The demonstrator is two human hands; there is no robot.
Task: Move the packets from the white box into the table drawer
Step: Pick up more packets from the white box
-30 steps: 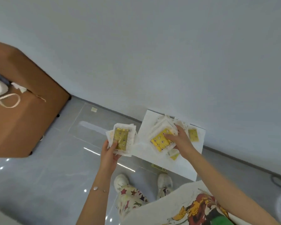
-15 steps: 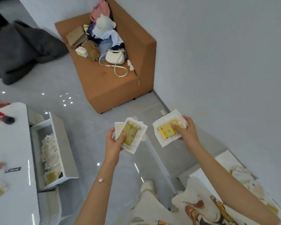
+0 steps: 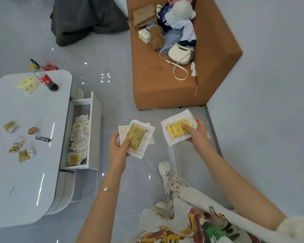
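The left hand [image 3: 118,149] grips a fanned stack of flat square packets [image 3: 139,137], its thumb pressed on the top one and its fingers curled under. Each packet is thin white crinkled wrap with a yellow patterned rectangle in the middle. The right hand [image 3: 197,135] pinches a second stack of the same packets [image 3: 175,131], thumb on the yellow panel, fingers behind the far right edge. Both stacks are held over the glossy grey tiled floor [image 3: 112,67], just apart from each other and to the right of the drawer. A thin chain bracelet [image 3: 105,189] circles the left wrist.

At the left stands a low white worktop [image 3: 25,181] with rounded corners and a shiny top. Its long, narrow drawer [image 3: 95,130] is pulled out toward the right and holds a loose heap of white packets [image 3: 80,135], with one yellow-faced packet at the near end.

On the worktop lie a tilted plastic bottle [image 3: 46,79] with a red label and dark cap, a pale yellow sheet [image 3: 28,84] beside it, and several small crumpled wrappers [image 3: 18,146] nearer.

Farther right, a boxy brown sofa [image 3: 165,92] sits against the pale wall, piled with clothes, soft toys and a cream handbag [image 3: 179,53] with a long looped strap. A heap of dark grey fabric [image 3: 84,18] lies at the far side.
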